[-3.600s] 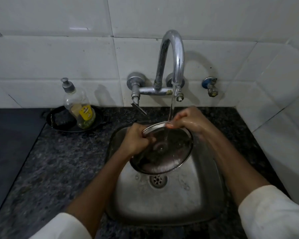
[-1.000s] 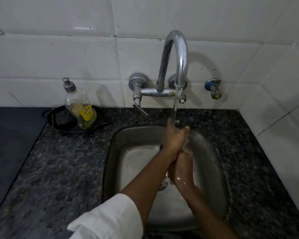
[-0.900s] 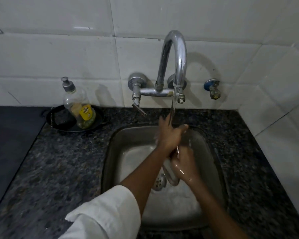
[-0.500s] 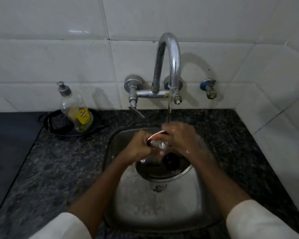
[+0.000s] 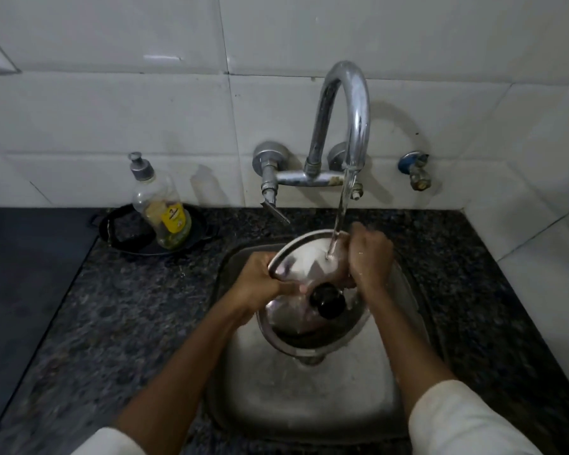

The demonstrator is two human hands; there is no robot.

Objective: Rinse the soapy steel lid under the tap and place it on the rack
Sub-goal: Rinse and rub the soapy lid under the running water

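A round steel lid (image 5: pixel 304 264) with a black knob (image 5: pixel 328 300) is held tilted over the steel sink (image 5: pixel 296 395), knob side facing me. My left hand (image 5: pixel 260 280) grips its left rim. My right hand (image 5: pixel 368 257) presses on the lid's upper right edge. Water runs from the curved chrome tap (image 5: pixel 349 119) and strikes the lid's upper part beside my right hand. No rack shows in this view.
A clear dish-soap bottle (image 5: pixel 160 208) with a yellow label stands in a black pan (image 5: pixel 122 231) at the back left of the dark granite counter (image 5: pixel 112 323). A small blue-handled valve (image 5: pixel 414 172) sticks out of the white tiled wall, which also closes the right side.
The lid was edge-on with my arms crossed a second ago. It has since turned knob side toward me, with my hands on opposite rims and the stream now hitting its top face.
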